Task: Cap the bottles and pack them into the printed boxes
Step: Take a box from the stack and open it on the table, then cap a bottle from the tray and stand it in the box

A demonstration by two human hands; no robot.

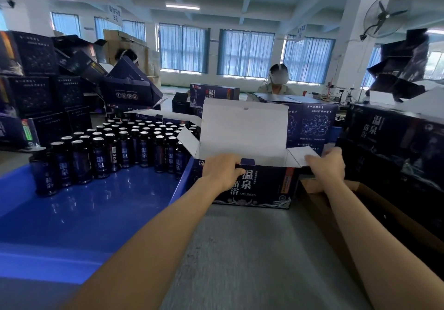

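One printed box (262, 184) stands open at centre frame on the grey surface (252, 249), white lid raised. The left hand (222, 170) curls over its front rim; the right hand (328, 165) grips its right-end flap. Dozens of dark bottles (115, 146) crowd the blue tray (96, 208) at left.

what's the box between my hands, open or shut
Open: the box has its white lid upright. The left hand grips its front rim; the right hand holds the spread right flap.
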